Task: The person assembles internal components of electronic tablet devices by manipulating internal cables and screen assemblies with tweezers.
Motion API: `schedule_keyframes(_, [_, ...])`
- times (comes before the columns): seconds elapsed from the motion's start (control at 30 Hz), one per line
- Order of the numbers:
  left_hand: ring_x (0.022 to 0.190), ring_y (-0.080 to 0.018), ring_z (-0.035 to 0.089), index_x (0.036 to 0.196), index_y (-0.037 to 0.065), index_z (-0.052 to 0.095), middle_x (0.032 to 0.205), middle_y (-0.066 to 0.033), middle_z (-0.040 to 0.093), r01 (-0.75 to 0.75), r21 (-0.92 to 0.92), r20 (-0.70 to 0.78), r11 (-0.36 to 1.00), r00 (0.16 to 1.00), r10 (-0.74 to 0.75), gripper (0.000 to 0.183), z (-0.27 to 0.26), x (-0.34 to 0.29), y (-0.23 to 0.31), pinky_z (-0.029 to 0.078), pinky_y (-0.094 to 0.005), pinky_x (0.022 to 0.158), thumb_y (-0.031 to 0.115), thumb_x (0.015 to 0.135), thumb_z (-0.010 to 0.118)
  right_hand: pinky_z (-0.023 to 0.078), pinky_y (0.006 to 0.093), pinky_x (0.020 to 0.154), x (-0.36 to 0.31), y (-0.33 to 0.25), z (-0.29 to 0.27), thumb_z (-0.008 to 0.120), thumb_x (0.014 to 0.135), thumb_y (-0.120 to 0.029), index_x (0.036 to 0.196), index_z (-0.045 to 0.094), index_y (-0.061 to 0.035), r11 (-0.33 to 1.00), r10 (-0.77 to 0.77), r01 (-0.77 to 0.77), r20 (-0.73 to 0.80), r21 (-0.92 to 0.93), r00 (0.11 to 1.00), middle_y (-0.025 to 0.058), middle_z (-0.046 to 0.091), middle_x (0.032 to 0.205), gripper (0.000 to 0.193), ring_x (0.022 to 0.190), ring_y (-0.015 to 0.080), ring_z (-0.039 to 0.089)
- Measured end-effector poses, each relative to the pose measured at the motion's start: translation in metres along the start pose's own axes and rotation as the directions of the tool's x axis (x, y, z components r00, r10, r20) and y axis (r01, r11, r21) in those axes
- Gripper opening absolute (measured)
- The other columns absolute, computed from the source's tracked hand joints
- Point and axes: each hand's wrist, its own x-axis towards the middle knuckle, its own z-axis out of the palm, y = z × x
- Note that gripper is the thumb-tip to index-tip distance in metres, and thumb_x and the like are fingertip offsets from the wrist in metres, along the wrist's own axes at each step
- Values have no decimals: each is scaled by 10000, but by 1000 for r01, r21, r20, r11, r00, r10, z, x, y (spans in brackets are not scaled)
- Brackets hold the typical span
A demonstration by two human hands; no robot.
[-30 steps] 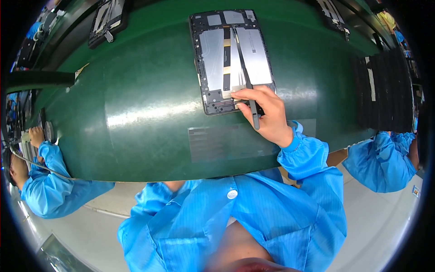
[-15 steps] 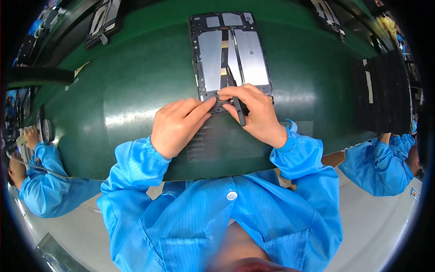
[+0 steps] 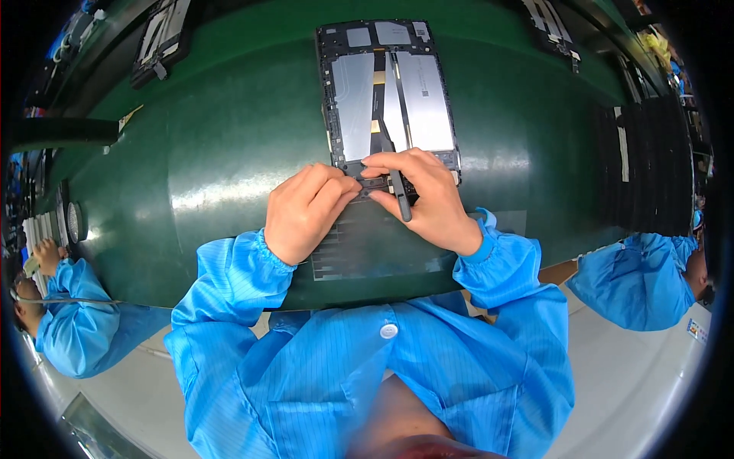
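Observation:
An opened tablet point(image 3: 430, 103) lies on the green table, its silver plates and black frame facing up. Down its middle runs a dark flex cable with yellowish patches. My left hand point(image 3: 303, 210) is closed, fingertips together at the tablet's near left edge; whatever they pinch is hidden. Black tweezers point(image 3: 399, 191) rest in my right hand point(image 3: 436, 199), tips pointing away from me over the cable. The thumb and index finger of that hand reach to a small dark part on the near edge, close to my left fingertips.
Other opened tablets lie at the far left point(image 3: 162, 38) and far right point(image 3: 552, 30). A stack of black panels point(image 3: 650, 164) stands at the right. A clear sheet with dark stripes point(image 3: 367, 252) lies before me. Co-workers in blue sit left point(image 3: 84, 321) and right point(image 3: 631, 283).
My left fingers have curled more at the tablet's near edge. My right thumb and index finger have shifted slightly left, the tweezers still in that hand. The tablet stays about where it was.

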Motion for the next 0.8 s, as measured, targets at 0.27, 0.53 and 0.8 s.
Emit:
schedule_keyframes(0.27, [666,-174,624,924,60,688,838,-59,668,265,-367,64,892,963,-261,170,3,0,6,510,-293,585,-4,782,756,475,340,821,2,-3,-2,783,792,-60,1153,638,-95,995,68,-68,3,67,998,12,741,880,391,850,218,664])
schedule_keyframes(0.53, [635,-157,574,976,50,710,890,-55,697,367,-404,124,838,930,-347,222,-3,0,4,465,-269,554,23,771,792,473,332,813,2,-5,-1,782,801,-66,1152,636,-95,991,105,-105,-1,83,994,6,743,869,381,852,199,660])
schedule_keyframes(0.8, [737,-206,642,952,52,727,886,-60,700,263,-332,26,906,962,-270,226,-4,1,7,535,-324,653,44,742,810,472,331,816,0,-4,1,784,796,-61,1153,638,-103,994,87,-86,-21,66,996,2,745,867,388,850,197,657])
